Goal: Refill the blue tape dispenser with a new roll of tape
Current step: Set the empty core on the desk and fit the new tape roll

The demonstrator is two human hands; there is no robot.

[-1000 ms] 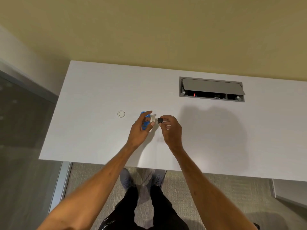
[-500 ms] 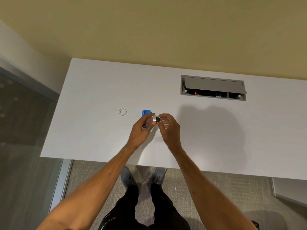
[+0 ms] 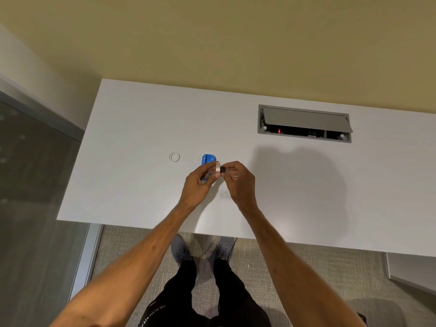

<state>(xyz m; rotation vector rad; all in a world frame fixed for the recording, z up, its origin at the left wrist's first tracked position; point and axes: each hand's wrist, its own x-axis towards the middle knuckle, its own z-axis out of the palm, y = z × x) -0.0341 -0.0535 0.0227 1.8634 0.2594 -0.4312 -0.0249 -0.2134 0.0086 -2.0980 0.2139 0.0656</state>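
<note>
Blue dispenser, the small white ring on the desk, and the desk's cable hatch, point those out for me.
blue dispenser (image 3: 208,159), head view, its rounded top.
white ring (image 3: 174,157), head view, its middle.
cable hatch (image 3: 304,119), head view, its grey flap.

Even, bright overhead light, my soft shadow on the white desk, sharp centre, wide-angle bending at edges

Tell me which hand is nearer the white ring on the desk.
Left. The left hand is just right of the ring; the right hand is farther right, beyond it.
</note>
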